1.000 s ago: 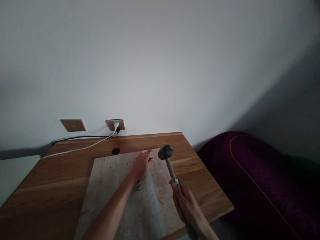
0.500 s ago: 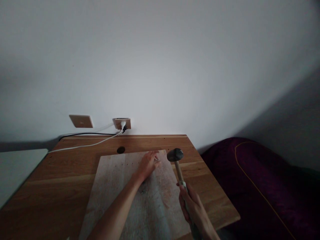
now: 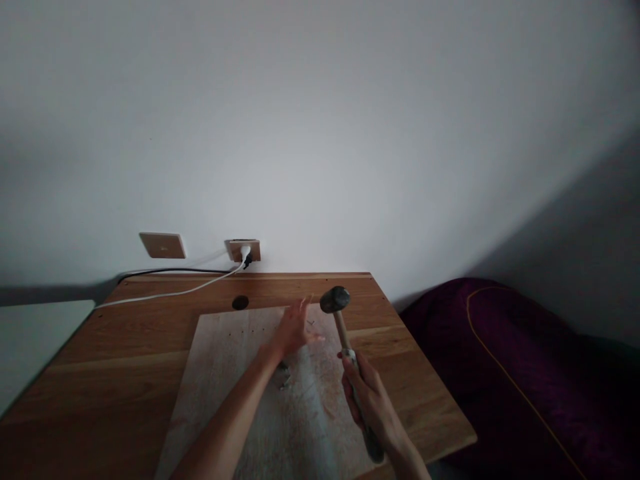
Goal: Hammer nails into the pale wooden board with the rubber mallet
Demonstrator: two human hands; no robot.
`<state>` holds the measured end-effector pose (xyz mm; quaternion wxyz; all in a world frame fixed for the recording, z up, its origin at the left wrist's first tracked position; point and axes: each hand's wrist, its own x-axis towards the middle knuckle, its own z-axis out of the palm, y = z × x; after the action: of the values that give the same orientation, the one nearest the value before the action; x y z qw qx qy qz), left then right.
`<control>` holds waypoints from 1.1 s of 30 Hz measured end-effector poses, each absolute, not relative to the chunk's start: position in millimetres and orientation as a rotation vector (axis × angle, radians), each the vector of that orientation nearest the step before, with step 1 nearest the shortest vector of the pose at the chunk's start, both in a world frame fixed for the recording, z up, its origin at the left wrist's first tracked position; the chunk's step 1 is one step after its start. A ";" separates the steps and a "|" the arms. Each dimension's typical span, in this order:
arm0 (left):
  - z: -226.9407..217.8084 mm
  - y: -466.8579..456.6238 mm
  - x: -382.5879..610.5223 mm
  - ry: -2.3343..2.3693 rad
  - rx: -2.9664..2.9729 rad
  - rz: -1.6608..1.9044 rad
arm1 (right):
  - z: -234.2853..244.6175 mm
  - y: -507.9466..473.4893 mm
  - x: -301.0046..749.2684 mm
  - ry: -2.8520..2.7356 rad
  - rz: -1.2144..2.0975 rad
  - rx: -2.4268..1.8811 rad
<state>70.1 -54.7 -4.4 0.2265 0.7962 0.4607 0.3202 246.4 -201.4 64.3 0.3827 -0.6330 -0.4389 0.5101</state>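
My right hand (image 3: 369, 395) is wrapped round the handle of a mallet (image 3: 335, 300) with a dark head and a wooden shaft. The mallet head is raised above the far right corner of a pale, worn board (image 3: 320, 413). My left hand (image 3: 294, 331) holds nothing, its thumb and fingers spread over the board's far part. Between them, a tiny thin nail-like piece (image 3: 311, 323) shows on the board. Several small metal pieces (image 3: 285, 380) lie beside my left forearm, partly hidden by it. A row of small dark dots (image 3: 243, 331) runs along the board's far edge.
The board rests on a wooden table (image 3: 415, 373) against a white wall. A white cable (image 3: 190, 289) runs from a wall socket (image 3: 244, 250) across the table's back left. A purple padded item (image 3: 450, 333) stands at the right; a white surface (image 3: 40, 347) at the left.
My left fingers have opened and drawn apart from the small nail-like piece. The mallet has moved left and slightly up, along with my right hand.
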 end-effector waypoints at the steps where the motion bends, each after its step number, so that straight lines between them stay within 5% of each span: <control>1: -2.6 -53.2 67.0 1.286 2.205 0.855 | 61.5 -199.7 244.0 -1.145 1.313 -1.635; 33: 1.6 -49.9 71.0 1.281 2.177 0.844 | 45.9 -204.3 232.3 -0.995 1.211 -1.687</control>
<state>71.0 -49.9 1.6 0.2367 0.7943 0.4672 0.3079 232.3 -204.3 45.9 0.4071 -0.6690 -0.3948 0.4804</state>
